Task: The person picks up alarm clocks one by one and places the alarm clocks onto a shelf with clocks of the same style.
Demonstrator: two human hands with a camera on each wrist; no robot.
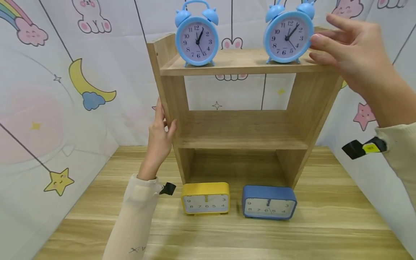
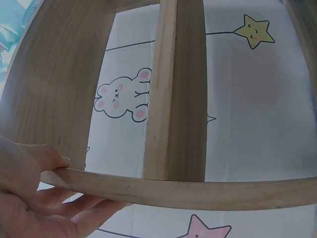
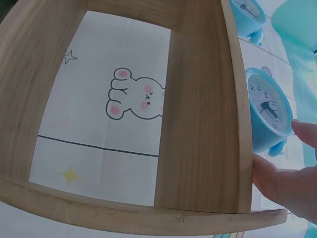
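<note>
Nearest, on the wood-grain table (image 1: pixel 227 238), a yellow clock (image 1: pixel 205 198) and a blue clock (image 1: pixel 269 202) stand side by side, apart, in front of the wooden shelf unit (image 1: pixel 242 130); behind them the left hand (image 1: pixel 159 135) grips the unit's left side panel (image 1: pixel 175 97), thumb on the inner face and fingers on the outer; higher up, the right hand (image 1: pixel 354 54) is open, fingers spread and slightly bent, a fingertip touching the right rim of the right alarm clock (image 1: pixel 288 37) without closing round it; that light-blue clock stands on the top board (image 1: pixel 243 59), tilted a little, well apart from the matching left alarm clock (image 1: pixel 197 41); the 2 shelves below show no clocks; farthest back hangs a printed wall covering (image 1: pixel 136 119); the step in hand looks like setting or straightening the right alarm clock while the unit is braced; the next move probably calls for a light nudge or a clean release, and afterwards a reach down to 1 of the 2 table clocks.
</note>
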